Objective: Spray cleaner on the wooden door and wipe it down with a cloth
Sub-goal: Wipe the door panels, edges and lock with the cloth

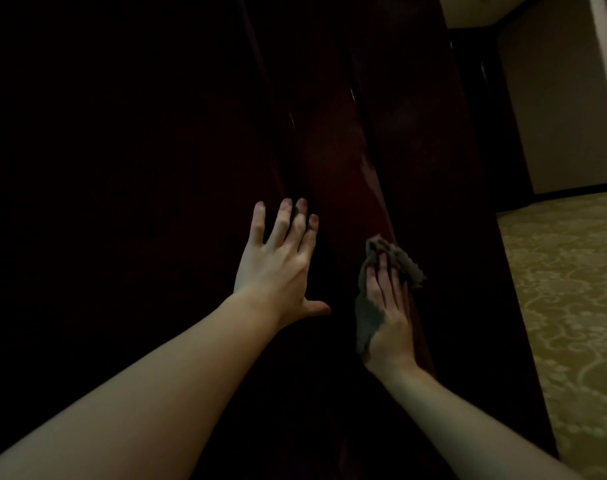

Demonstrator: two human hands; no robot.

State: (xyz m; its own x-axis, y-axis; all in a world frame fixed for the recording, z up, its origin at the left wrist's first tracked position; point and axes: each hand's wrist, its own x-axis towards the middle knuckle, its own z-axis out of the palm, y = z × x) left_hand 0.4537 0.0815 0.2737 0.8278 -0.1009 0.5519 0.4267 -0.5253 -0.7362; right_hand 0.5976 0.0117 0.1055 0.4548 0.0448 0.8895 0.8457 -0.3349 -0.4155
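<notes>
The dark reddish wooden door (333, 140) fills the left and middle of the view, very dimly lit. My left hand (278, 261) lies flat against it with the fingers spread and holds nothing. To its right, my right hand (388, 313) presses a crumpled grey cloth (366, 317) against the door near its edge; the cloth sticks out above the fingertips and to the left of the palm. No spray bottle is in view.
To the right of the door's edge lies a patterned yellow-green carpet (572, 306). A beige wall (555, 98) with a dark baseboard stands at the back right. The far left of the view is almost black.
</notes>
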